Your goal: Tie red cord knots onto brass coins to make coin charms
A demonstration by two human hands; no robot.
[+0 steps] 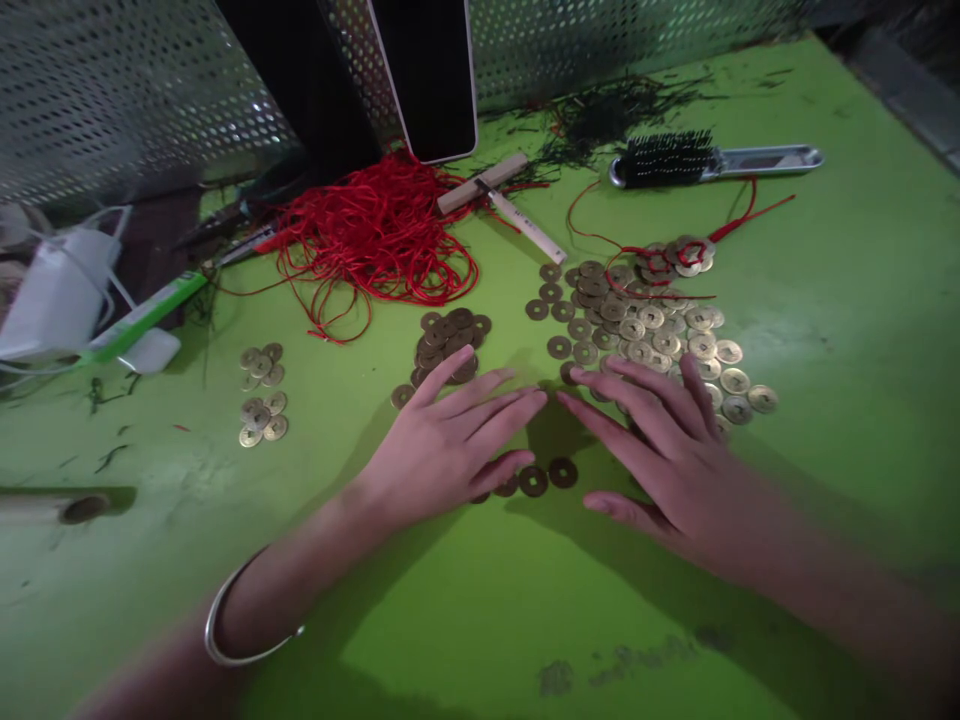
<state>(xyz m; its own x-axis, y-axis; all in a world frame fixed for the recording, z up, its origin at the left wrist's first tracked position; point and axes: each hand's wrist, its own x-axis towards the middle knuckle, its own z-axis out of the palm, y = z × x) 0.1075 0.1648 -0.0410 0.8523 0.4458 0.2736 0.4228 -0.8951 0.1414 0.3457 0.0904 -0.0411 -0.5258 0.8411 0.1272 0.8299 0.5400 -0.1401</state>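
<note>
My left hand (450, 440) is spread palm down over the green table, its fingers stretched toward the middle, just in front of a small heap of brass coins (446, 335). Beneath and beside its thumb runs a short row of square-holed coins (533, 481), partly covered by the hand. My right hand (667, 450) is also spread, its fingertips over the near edge of a larger spread of coins (652, 318). Some coins there are hidden under the fingers. Two small clusters of coins, one nearer (264, 418) and one farther (262, 364), lie to the left.
A tangle of red cord (382, 230) lies at the back, beside a wooden-handled tool (525, 222). Coins tied with red cord (679, 258) rest near a hairbrush (712, 160). A phone (431, 80) leans behind. At left are a white power adapter (60, 290) and a tube (52, 508).
</note>
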